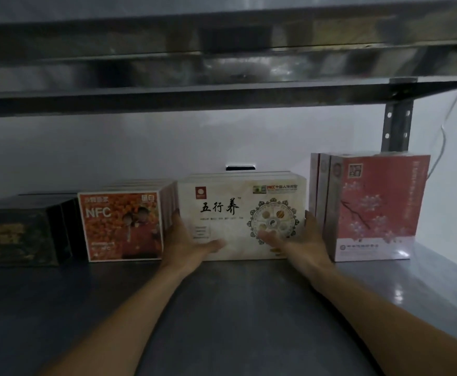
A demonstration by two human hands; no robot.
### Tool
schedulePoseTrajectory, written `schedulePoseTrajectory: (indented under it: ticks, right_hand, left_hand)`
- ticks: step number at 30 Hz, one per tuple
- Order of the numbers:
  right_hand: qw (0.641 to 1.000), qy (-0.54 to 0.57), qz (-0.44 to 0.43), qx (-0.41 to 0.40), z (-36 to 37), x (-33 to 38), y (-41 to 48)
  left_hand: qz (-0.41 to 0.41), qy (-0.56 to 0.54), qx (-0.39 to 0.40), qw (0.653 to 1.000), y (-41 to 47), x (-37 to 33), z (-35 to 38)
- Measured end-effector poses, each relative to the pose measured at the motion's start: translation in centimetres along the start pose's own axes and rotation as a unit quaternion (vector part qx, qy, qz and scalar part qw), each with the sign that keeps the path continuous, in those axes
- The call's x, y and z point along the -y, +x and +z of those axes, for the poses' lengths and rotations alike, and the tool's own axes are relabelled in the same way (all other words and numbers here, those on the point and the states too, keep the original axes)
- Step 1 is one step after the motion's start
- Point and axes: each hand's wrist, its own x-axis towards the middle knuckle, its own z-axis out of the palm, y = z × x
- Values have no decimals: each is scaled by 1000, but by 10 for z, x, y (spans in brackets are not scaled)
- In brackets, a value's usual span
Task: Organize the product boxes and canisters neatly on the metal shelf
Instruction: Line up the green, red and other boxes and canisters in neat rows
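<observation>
A wide cream box with black characters [230, 210] stands at the back middle of the metal shelf [235, 308], with more like it behind. My left hand [186, 240] lies on its left end, fingers along the side and thumb across the front. My right hand [300, 240] mirrors it at the right end, thumb on the front. An orange NFC box [121, 226] stands directly to its left, and pink blossom boxes [373, 207] stand upright on its right.
Dark boxes [16, 237] sit at the far left of the row. The shelf above [222, 96] hangs low overhead. A perforated upright post [396, 123] stands at the back right, with a white wall behind and a cable by the post.
</observation>
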Motion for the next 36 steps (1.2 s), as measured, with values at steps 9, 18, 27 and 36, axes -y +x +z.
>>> schedulePoseTrajectory:
  ticks: [9, 18, 27, 36]
  right_hand:
    - [997, -40, -40, 46, -4, -17, 26]
    - [997, -14, -59, 41, -5, -22, 28]
    - [998, 5, -57, 34, -5, -21, 26]
    - [997, -24, -63, 35, -6, -23, 28]
  left_hand:
    - [57, -115, 57, 990, 18, 21, 1]
    - [83, -135, 52, 986, 19, 19, 5]
    - [70, -116, 45, 990, 22, 26, 4]
    - [58, -104, 35, 992, 20, 20, 4]
